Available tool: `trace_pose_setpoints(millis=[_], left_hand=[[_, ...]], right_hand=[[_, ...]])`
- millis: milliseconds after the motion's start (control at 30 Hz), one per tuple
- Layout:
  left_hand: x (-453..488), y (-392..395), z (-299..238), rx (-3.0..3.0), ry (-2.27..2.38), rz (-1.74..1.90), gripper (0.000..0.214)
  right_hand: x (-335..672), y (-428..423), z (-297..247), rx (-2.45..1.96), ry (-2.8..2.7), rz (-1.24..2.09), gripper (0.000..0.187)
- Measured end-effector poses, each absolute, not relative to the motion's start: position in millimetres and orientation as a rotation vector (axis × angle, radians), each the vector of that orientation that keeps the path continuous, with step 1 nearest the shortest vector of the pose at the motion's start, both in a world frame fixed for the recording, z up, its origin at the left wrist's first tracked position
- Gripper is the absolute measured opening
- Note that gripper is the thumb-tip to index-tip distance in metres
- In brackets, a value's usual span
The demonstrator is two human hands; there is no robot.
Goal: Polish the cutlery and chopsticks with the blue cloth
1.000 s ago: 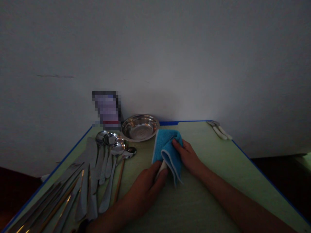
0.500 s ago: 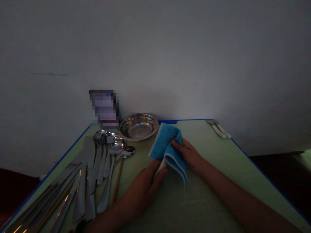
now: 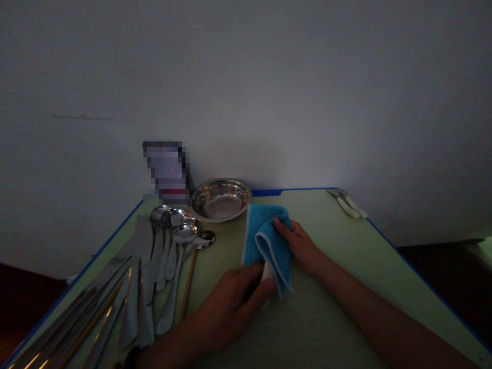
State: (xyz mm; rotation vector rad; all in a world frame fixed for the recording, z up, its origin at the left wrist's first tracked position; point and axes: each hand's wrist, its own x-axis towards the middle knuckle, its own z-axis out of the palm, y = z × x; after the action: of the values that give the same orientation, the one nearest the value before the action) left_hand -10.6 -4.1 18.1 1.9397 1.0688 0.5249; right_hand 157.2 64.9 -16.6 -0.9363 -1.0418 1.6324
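My left hand [image 3: 234,300] is closed around the white handle [image 3: 266,271] of a utensil whose far end is hidden inside a folded blue cloth [image 3: 265,241]. My right hand [image 3: 302,246] grips that cloth from the right, fingers pressed into its folds. Both hands rest low over the pale green table [image 3: 346,266], just in front of a steel bowl [image 3: 220,199].
Several steel spoons [image 3: 175,241], knives and forks [image 3: 115,302] lie in rows at the left. Two white-handled utensils [image 3: 348,205] lie at the far right corner. A blurred box [image 3: 168,171] stands against the wall behind the bowl. The table has blue edges.
The blue cloth has shifted and refolded around the utensil, and my left hand has slid slightly right and nearer along the handle. My right hand stays on the cloth.
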Motion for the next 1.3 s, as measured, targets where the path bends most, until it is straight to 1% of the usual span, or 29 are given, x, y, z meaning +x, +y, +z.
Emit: trace_pose_setpoints(millis=[200, 300, 400, 500, 633, 700, 800, 933, 1067, 1133, 1200, 1300], left_hand=[[-11, -4, 14, 1.954, 1.017, 0.483, 0.024], [-11, 0, 9, 1.948, 1.118, 0.484, 0.024], [-10, 4, 4, 1.919, 1.285, 0.546, 0.024], [-10, 6, -1, 1.885, 1.34, 0.577, 0.026], [-10, 4, -3, 1.826, 1.322, 0.627, 0.027], [-11, 3, -1, 1.779, 1.266, 0.771, 0.022], [-11, 2, 5, 1.672, 1.202, 1.024, 0.016], [-11, 1, 10, 1.565, 1.213, 1.099, 0.016], [-13, 2, 4, 1.415, 1.344, 1.314, 0.019], [-14, 2, 1, 1.461, 1.383, 1.419, 0.018], [-15, 2, 1, 1.632, 1.389, 1.417, 0.013], [-15, 1, 3, 1.858, 1.363, 1.256, 0.002]], right_hand=[[156, 65, -17, -0.967, -1.04, 1.565, 0.028], [153, 63, -18, -0.965, -0.984, 1.572, 0.027], [149, 60, -17, -0.98, -0.948, 1.558, 0.026], [146, 57, -14, -0.97, -0.929, 1.595, 0.027], [146, 55, -9, -0.998, -0.85, 1.621, 0.029], [148, 55, -7, -1.044, -0.838, 1.609, 0.031], [151, 54, -4, -1.038, -1.102, 1.616, 0.032], [154, 53, -1, -0.954, -1.545, 1.623, 0.029], [154, 54, 1, -0.998, -1.632, 1.635, 0.03], [156, 54, 1, -1.005, -1.636, 1.669, 0.029], [158, 55, 1, -0.975, -1.649, 1.722, 0.026], [165, 57, 1, -0.929, -1.64, 1.801, 0.024]])
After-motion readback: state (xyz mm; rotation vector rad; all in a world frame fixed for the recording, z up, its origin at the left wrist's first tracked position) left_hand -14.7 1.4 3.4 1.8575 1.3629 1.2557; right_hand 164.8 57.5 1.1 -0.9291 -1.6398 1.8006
